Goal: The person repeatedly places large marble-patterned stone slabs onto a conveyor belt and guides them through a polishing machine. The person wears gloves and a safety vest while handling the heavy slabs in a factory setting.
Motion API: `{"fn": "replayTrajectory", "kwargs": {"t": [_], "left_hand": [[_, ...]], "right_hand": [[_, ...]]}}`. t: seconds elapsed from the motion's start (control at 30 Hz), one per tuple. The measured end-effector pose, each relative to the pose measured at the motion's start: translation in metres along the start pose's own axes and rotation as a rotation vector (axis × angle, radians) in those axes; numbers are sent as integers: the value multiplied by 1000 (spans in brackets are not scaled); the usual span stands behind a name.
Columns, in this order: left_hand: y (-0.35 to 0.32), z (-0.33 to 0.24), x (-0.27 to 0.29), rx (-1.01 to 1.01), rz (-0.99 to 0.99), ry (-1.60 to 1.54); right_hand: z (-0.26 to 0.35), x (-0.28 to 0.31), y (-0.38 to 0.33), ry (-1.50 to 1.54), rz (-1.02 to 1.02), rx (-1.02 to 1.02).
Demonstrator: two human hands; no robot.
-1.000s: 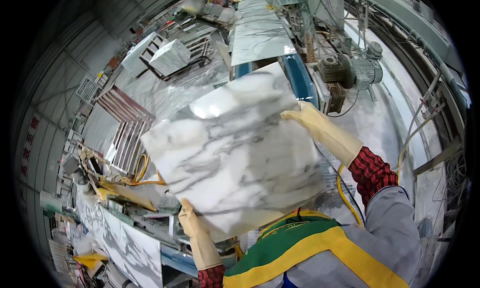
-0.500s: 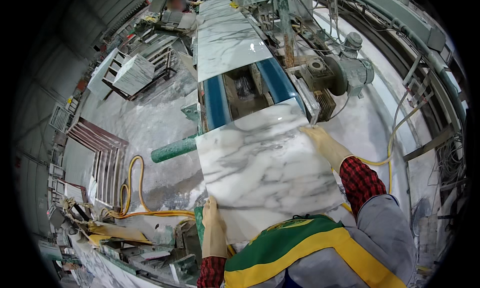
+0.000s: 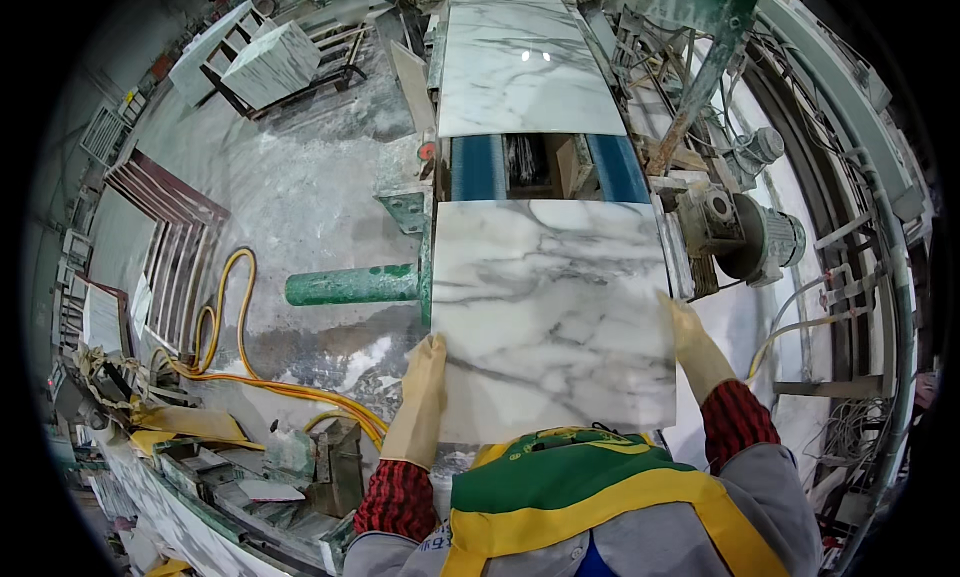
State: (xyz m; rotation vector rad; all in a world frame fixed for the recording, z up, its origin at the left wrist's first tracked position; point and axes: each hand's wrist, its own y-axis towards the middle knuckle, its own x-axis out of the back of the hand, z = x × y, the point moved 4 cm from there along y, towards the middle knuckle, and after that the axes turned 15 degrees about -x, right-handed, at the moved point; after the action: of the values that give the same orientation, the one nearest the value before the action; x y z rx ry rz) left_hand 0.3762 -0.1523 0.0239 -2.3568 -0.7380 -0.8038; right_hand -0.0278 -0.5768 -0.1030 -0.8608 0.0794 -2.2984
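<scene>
A white, grey-veined marble slab point(image 3: 555, 317) lies in front of me, its far end over the blue belts point(image 3: 618, 169) of a conveyor. My left hand point(image 3: 416, 402), in a cream rubber glove, grips the slab's left edge towards the near corner. On the opposite edge, my right hand point(image 3: 693, 345) in a matching glove holds the slab a little farther forward. The undersides where the fingers curl are hidden. Farther along the conveyor lies a second marble slab point(image 3: 530, 72), with a gap showing the belts between the two. My green apron point(image 3: 580, 482) meets the near edge.
A motor with gearbox point(image 3: 765, 239) stands right of the conveyor. To the left, a green cylinder point(image 3: 350, 285) juts out sideways. Yellow hoses point(image 3: 290, 385) run over the wet floor at left, near a slatted metal rack point(image 3: 180, 267). Stone offcuts point(image 3: 270, 490) lie at lower left.
The slab has turned from a slant to nearly square with the conveyor, and its gap to the far slab has narrowed. Both hands have stayed on its edges. My view has shifted too.
</scene>
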Motion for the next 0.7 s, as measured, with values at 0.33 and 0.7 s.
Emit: {"fn": "replayTrajectory", "kwargs": {"t": [0.33,0.7], "left_hand": [[78,57,-26,183,-153,-778],[48,0,-14,362,-323,-724]], "right_hand": [[77,-9,-147,189,272,-402],[71,-18,-58,424,266,-423]]}}
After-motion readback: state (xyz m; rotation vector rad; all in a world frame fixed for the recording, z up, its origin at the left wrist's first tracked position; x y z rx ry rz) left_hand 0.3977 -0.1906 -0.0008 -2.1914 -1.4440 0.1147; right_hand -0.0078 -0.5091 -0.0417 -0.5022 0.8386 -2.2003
